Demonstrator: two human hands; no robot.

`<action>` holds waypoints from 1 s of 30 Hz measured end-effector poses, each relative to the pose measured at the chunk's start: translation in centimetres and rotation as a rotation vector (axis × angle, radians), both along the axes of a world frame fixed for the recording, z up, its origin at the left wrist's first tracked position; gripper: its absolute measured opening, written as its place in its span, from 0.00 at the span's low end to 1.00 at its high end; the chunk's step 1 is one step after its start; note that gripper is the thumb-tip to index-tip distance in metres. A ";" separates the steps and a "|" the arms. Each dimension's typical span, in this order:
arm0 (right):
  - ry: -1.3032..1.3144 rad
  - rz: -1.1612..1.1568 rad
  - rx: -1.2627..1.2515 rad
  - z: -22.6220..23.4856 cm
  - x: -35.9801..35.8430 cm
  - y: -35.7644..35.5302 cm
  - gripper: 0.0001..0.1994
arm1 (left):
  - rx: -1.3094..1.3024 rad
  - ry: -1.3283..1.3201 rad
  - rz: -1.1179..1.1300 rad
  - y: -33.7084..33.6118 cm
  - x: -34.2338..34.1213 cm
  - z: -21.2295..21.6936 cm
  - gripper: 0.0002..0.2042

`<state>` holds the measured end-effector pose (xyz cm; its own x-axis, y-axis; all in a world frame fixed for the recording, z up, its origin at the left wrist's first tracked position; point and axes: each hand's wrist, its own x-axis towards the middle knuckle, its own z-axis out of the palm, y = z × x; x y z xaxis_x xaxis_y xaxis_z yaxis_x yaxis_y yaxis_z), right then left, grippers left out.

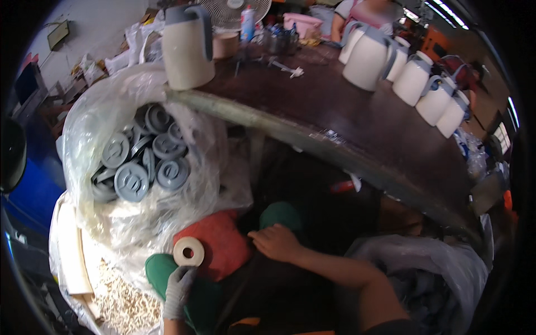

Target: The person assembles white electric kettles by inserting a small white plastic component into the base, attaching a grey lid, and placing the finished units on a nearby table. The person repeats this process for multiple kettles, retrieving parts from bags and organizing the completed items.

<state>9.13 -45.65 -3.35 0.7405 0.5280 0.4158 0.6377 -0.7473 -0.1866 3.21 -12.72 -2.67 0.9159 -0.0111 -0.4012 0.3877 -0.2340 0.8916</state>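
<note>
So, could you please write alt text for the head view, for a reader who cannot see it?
Seen from above, a gloved left hand holds a cream ring-shaped part, while the bare right hand rests on dark fabric below a dark table. A clear plastic bag of grey round lids sits at left; cream jugs stand on the table.

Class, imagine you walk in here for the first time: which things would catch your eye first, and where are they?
Probably the clear plastic bag of grey round lids at left, beside the dark table. A row of white jugs stands along the table's far right. Low down, the gloved left hand holds a pale ring.
</note>
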 end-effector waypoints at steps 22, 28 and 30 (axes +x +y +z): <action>-0.060 0.004 0.022 0.0 0.0 0.8 0.13 | -0.164 -0.020 0.124 0.0 -0.7 -0.1 0.12; -0.047 0.005 0.022 0.0 -0.2 1.1 0.13 | -0.158 -0.023 0.120 0.3 -0.7 -0.2 0.11; -0.044 0.002 0.017 0.0 -0.3 1.0 0.13 | -0.160 -0.018 0.120 0.2 -0.7 -0.7 0.11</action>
<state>8.84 -44.67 -3.32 0.7203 0.5222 0.4565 0.6472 -0.7429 -0.1712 2.50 -12.55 -3.37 0.9213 0.0365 -0.3870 0.3884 -0.0415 0.9206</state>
